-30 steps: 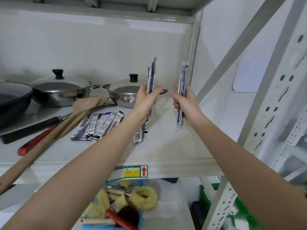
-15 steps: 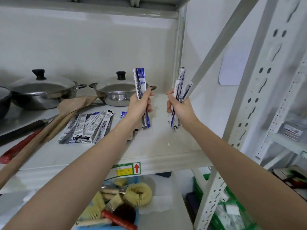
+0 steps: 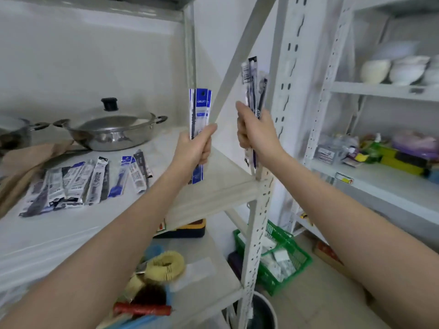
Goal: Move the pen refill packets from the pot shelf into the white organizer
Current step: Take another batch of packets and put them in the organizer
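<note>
Carry step: your left hand [image 3: 194, 148] fingers clamped on blue packets [image 3: 198, 108], right hand [image 3: 257, 131] on dark packets [image 3: 254, 84]. More refill packets [image 3: 83, 181] on pot shelf [image 3: 221, 186], 9 o'clock. White organizer not visible; find it next.

A slanted brace [image 3: 234, 58] and upright post [image 3: 261, 210] stand between the raised hands.
</note>
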